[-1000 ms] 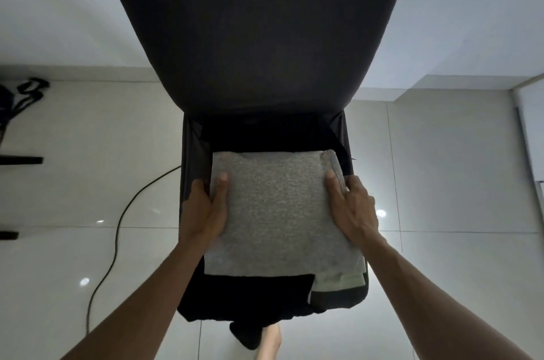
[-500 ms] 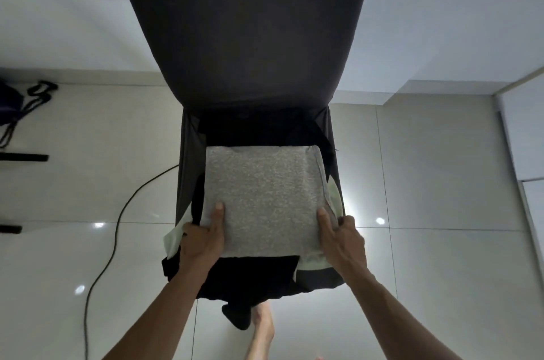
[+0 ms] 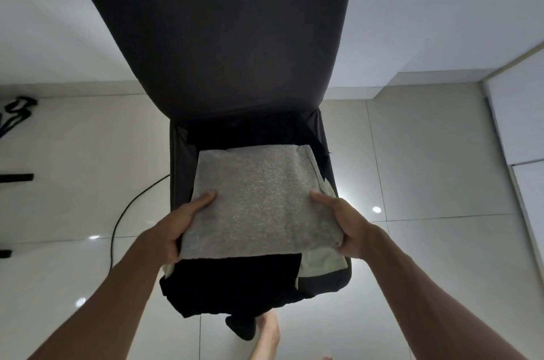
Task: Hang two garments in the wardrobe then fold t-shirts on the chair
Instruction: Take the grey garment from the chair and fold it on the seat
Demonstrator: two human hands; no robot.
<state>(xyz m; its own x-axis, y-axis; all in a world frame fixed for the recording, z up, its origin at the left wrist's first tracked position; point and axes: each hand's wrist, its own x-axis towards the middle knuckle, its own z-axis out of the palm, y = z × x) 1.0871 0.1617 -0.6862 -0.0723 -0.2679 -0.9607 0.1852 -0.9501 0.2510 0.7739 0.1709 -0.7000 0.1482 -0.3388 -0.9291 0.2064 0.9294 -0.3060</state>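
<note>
Both hands, left point(image 3: 176, 230) & right point(image 3: 351, 230), are gripping the folded grey tee point(image 3: 259, 200) by its sides, thumbs on top, over the chair point(image 3: 206, 35) seat. It's sitting on a black tee point(image 3: 235, 283) & pale one point(image 3: 321, 264); lifting w/ the lower layers snagged probably drags them off the front edge, and a slack grip lets the fold sag open.

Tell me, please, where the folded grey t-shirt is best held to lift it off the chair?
By its two side edges near the front, from left and right, as the left hand and right hand do: the grey t-shirt is a flat, floppy square.
</note>
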